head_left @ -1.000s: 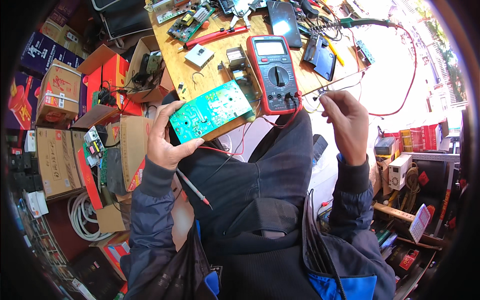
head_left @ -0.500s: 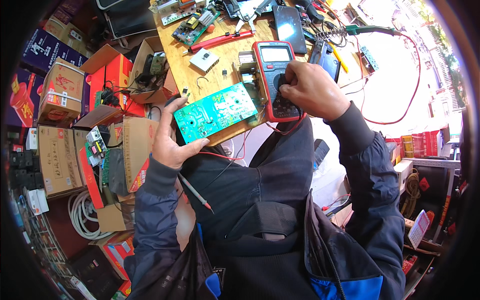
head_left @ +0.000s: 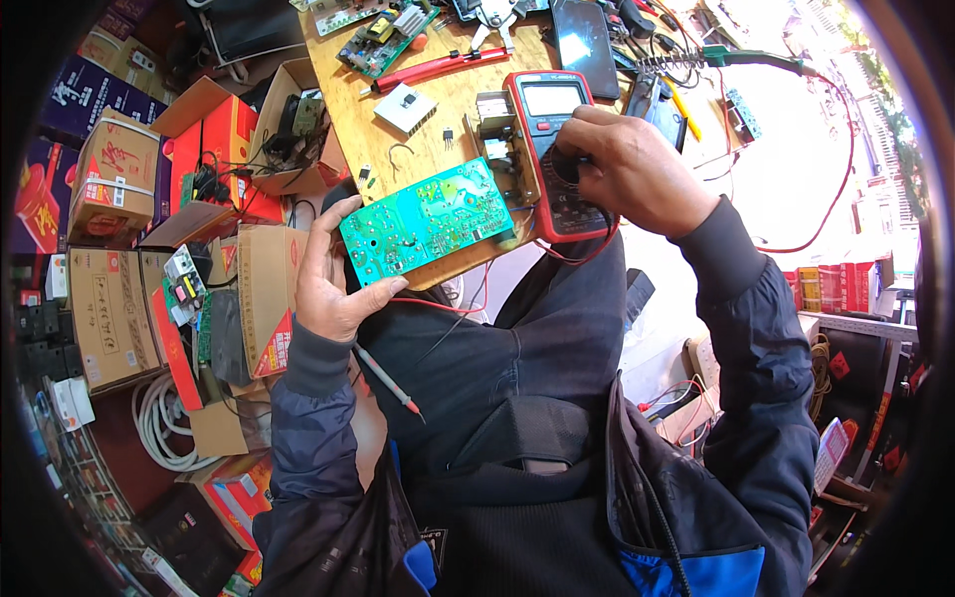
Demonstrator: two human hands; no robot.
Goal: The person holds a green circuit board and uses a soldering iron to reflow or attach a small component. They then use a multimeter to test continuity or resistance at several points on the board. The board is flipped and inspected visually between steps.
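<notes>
My left hand [head_left: 328,284] grips the left end of a green circuit board [head_left: 423,224], thumb at the near edge and fingers at the far left corner. The board's solder side faces up, over the edge of the wooden bench. Just right of it lies a red and dark grey multimeter [head_left: 543,144], its pale screen at the far end. My right hand [head_left: 642,171] covers the meter's middle, with curled fingers on its rotary dial, which is largely hidden. A grey test probe [head_left: 390,384] with a red tip rests on my left thigh.
On the wooden bench [head_left: 348,99] lie a white heatsink block [head_left: 406,107], a small transistor [head_left: 448,137], a red pen-like tool [head_left: 438,70] and another circuit board [head_left: 388,42]. A black phone [head_left: 585,55] lies beyond the meter. Open cartons [head_left: 224,149] crowd the left side.
My right hand has shifted slightly rightward and turned at the meter's dial. The circuit board sits a little farther left in view, still in my left hand.
</notes>
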